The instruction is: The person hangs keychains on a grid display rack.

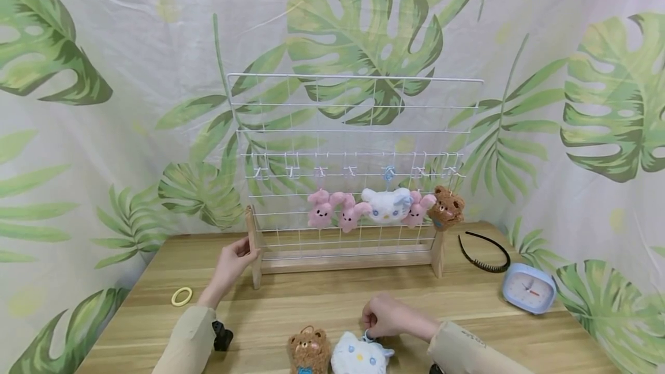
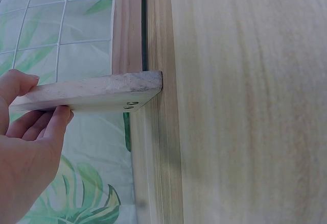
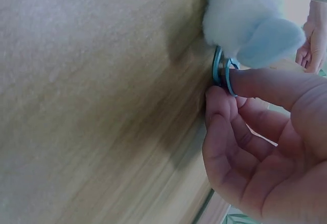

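My left hand (image 1: 232,264) grips the wooden side post (image 2: 97,92) of a white wire grid rack (image 1: 353,79), thumb on one face and fingers on the other. My right hand (image 1: 392,316) pinches the blue ring (image 3: 224,73) at the top of a white plush cat keychain (image 1: 359,355) with a pale blue bow. In the right wrist view the ring sits between thumb and fingers, close over the table. Beside the cat lies a brown bear plush keychain (image 1: 310,350) with a blue bow, cut off by the frame's lower edge.
On the rack's hooks hang several plush keychains: pink rabbits (image 1: 322,210), a white cat (image 1: 385,205) and a brown bear (image 1: 447,208). A yellow ring (image 1: 182,296) lies at left on the wooden table (image 1: 270,316). At right are a black headband (image 1: 485,264) and a blue clock (image 1: 529,288).
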`<state>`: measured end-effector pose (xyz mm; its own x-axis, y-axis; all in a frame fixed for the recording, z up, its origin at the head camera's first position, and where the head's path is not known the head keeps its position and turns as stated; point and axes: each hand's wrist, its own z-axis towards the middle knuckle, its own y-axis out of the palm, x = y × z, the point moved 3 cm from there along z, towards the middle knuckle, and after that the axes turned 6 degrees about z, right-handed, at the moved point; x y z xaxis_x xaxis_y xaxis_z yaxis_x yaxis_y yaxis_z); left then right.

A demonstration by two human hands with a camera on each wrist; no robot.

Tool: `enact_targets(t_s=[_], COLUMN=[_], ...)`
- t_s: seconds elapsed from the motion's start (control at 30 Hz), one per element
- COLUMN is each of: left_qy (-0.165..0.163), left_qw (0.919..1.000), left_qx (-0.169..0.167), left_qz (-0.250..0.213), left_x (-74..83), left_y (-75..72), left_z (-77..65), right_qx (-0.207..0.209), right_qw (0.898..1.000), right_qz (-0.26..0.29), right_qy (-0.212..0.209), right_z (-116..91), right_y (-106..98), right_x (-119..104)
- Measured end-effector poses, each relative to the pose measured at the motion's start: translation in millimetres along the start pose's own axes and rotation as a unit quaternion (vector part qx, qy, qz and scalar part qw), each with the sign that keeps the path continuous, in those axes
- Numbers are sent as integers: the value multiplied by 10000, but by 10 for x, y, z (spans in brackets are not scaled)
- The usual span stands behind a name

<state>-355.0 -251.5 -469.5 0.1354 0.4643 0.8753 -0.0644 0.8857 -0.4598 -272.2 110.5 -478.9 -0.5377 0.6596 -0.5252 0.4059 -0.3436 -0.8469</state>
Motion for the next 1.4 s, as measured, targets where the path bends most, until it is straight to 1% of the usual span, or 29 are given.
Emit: enact_targets(t_s=[0.2,0.37,0.5,0.63,0.7,0.83,0.97,1.17,1.4], left_qy=[-5,-36,-26,-17,-12,3,12,20,-10], left_qw=[10000,10000,10000,10000,10000,10000,10000,10000,10000], left_qx=[-10,-56,-39,-31,-25,19,41,51,49], left_qz=[-3,4,8,28,30,37,41,-9,5], left_x=[3,-5,-9,-12,-9,5,2,-9,-17], left_y=[-2,3,1,1,1,-2,-1,3,5], left_z=[1,-5,0,5,-2,-14,-5,14,25], right_qx=[-89,-146,-128,-31,36,29,79,137,242], right_qw=[9998,9998,9999,9992,9985,9960,9943,9932,9901], right_qz=[-152,-156,23,366,481,671,779,792,666], right_qy=[10,38,-38,-131,-267,-584,-717,-837,-1216], right_z=[6,-14,-27,-60,-82,-118,-142,-204,-215], right_y=[-1,-56,-108,-172,-225,-342,-462,-660,-905], right_x=[-25,-40,-31,-45,-79,-146,-217,-386,-627])
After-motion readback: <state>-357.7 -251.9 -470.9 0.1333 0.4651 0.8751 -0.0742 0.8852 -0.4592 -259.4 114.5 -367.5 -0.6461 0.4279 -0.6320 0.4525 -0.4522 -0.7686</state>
